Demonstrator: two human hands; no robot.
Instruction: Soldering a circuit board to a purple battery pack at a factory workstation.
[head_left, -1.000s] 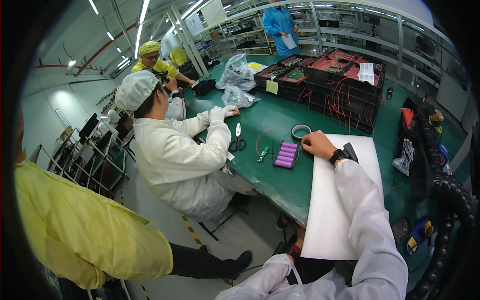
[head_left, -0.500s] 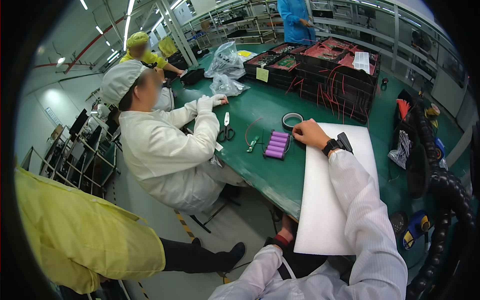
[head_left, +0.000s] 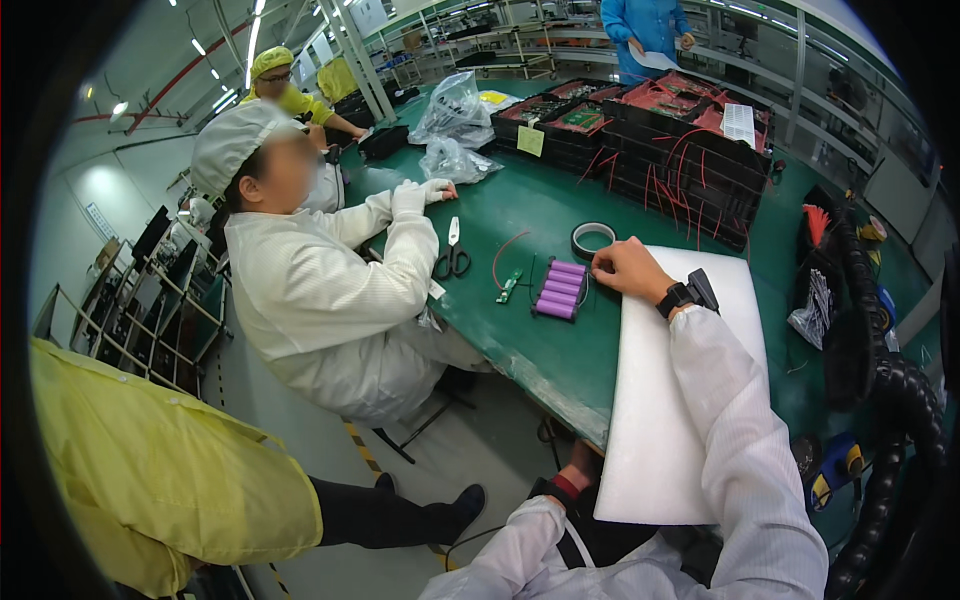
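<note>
1. The purple cylindrical-cell battery pack (head_left: 560, 290) lies on the green bench (head_left: 550, 375), just left of the foam sheet and on the near side of the tape roll. It looks dense for its size, so probably fairly heavy, and rigid as a block; the smooth purple wrapping may be slippery and easily nicked. The dark end pieces on its near and far sides seem the firmest place to grip, keeping clear of the thin leads beside it.
2. The right hand (head_left: 628, 268) rests at the foam's far left corner, near the pack, fingers loosely curled. Its fingertips are partly hidden, so I cannot tell whether they pinch anything.
3. The left hand (head_left: 579, 466) is low by the bench's near edge, partly hidden beside the foam; its grasp cannot be told.
4. The black tape roll (head_left: 578, 248) should be light and firm, best taken by its rim.
5. The white foam sheet (head_left: 660, 440) looks light, soft and easily dented; broad, flat support along its edges suits it.
6. Left of the pack, the small green circuit board (head_left: 510, 287) looks fragile: hold it by its edges, sparing the red wire (head_left: 497, 258).
7. Farther left lie black-handled scissors (head_left: 453, 243).
</note>
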